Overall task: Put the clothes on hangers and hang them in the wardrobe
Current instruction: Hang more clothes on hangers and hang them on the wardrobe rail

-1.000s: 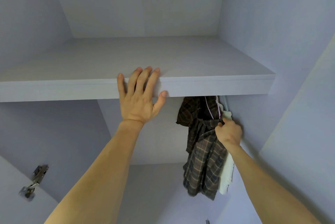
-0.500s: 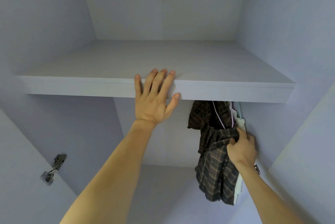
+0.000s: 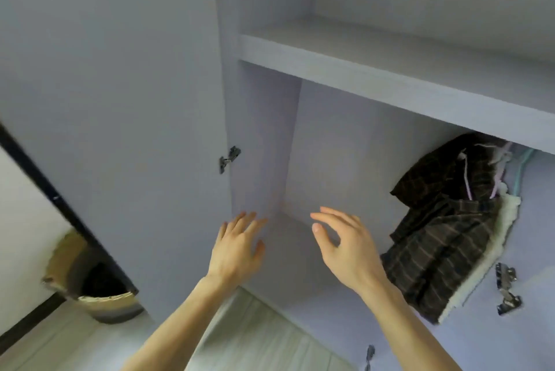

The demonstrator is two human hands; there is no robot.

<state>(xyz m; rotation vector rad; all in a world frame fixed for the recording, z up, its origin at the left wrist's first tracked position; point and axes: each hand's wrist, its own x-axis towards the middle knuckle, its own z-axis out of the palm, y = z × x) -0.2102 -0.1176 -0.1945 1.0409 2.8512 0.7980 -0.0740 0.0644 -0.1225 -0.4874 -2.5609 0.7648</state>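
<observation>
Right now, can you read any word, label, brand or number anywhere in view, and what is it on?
None: no text can be read in this view.
The plaid shirt shows no readable tag.
The door hinge is blurred; no marking can be made out.
The shelf and the basket show no print.

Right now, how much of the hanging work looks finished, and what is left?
Done: a dark plaid shirt and a white fleecy garment behind it hang under the shelf, at the right end of the wardrobe. In hand: nothing; left hand and right hand are open and empty. Left: no unhung clothes show here, so I cannot tell whether more remain.
</observation>
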